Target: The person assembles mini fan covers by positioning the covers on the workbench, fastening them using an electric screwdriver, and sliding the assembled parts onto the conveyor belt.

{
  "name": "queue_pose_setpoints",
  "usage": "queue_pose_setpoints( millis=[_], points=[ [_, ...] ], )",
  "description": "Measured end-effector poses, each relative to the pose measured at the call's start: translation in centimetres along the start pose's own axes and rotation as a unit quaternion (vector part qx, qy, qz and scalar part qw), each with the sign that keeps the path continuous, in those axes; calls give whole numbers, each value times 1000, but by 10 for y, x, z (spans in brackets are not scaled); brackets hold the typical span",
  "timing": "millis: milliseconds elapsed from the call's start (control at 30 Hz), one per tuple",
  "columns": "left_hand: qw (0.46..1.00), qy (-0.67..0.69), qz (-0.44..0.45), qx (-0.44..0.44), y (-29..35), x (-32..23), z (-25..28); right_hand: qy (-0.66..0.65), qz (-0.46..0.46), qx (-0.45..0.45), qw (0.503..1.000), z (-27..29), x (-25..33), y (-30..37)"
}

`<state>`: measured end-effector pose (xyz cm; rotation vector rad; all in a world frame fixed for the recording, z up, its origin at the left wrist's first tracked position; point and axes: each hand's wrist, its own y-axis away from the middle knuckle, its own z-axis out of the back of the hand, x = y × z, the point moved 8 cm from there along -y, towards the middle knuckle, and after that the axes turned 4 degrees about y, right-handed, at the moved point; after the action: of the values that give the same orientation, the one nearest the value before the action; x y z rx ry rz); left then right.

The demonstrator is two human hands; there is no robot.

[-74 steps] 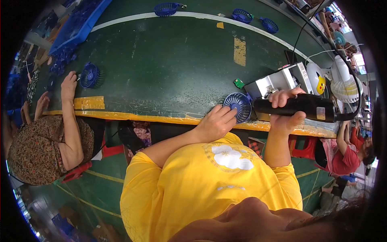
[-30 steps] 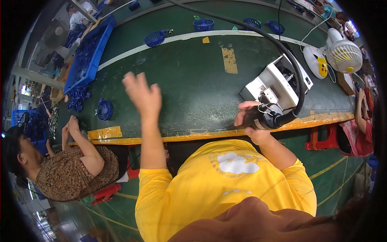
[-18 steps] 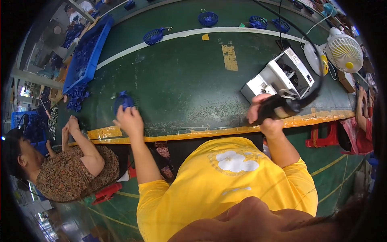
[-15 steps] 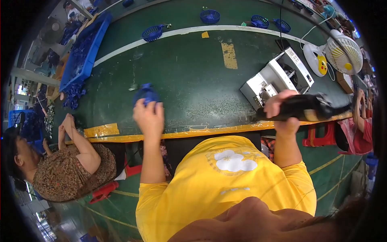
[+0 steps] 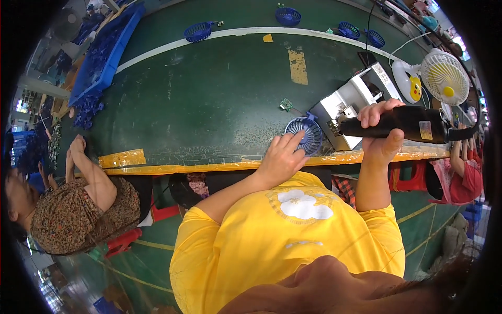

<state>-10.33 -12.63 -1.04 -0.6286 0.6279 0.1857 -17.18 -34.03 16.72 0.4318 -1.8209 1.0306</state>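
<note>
My left hand (image 5: 283,159) grips the near left side of a blue round slatted fan housing (image 5: 309,132), its fingers over the rim and inside. The housing lies open side up on the green table, close to the front edge. A small green circuit board (image 5: 286,104) rests just beyond it, on a thin wire. In my right hand (image 5: 380,144) is a black electric screwdriver (image 5: 408,123), held level with fingers over the top and thumb underneath. Its tip points left, at the front of a white-and-grey screw feeder (image 5: 349,102).
Several blue housings, such as one at the far left (image 5: 198,32), sit beyond a white strip. A small white fan (image 5: 444,76) stands right of the feeder. At left are a blue tray (image 5: 94,78) and a seated person (image 5: 83,209); another person (image 5: 460,178) sits at right.
My left hand has brought the blue housing from the left across to the feeder. My right hand has raised the screwdriver slightly and brought its tip to the feeder's front.
</note>
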Motion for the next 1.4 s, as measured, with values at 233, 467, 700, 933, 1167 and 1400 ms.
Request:
queue_pose_setpoints(
  millis=[233, 467, 700, 933, 1167, 1400],
  points=[
    [1000, 20, -5, -12, 3, 11, 6, -82, -48, 16, 995, -33, -48, 38],
    [1000, 27, 2, -14, 0, 14, 13, -109, -68, 54, 990, -56, -65, 43],
    [1000, 23, -1, -12, -1, 16, 13, -107, -82, 126, 983, -64, -88, 47],
    [1000, 21, -15, -5, -2, 11, 15, -85, -98, 87, 988, -44, -74, 39],
    [999, -2, -21, -28, 6, 7, 16, 50, 53, -20, 997, -4, 7, -4],
    [998, 20, -56, -10, 15, 6, 9, 20, -1, -6, 1000, -6, -5, -6]
  ],
)
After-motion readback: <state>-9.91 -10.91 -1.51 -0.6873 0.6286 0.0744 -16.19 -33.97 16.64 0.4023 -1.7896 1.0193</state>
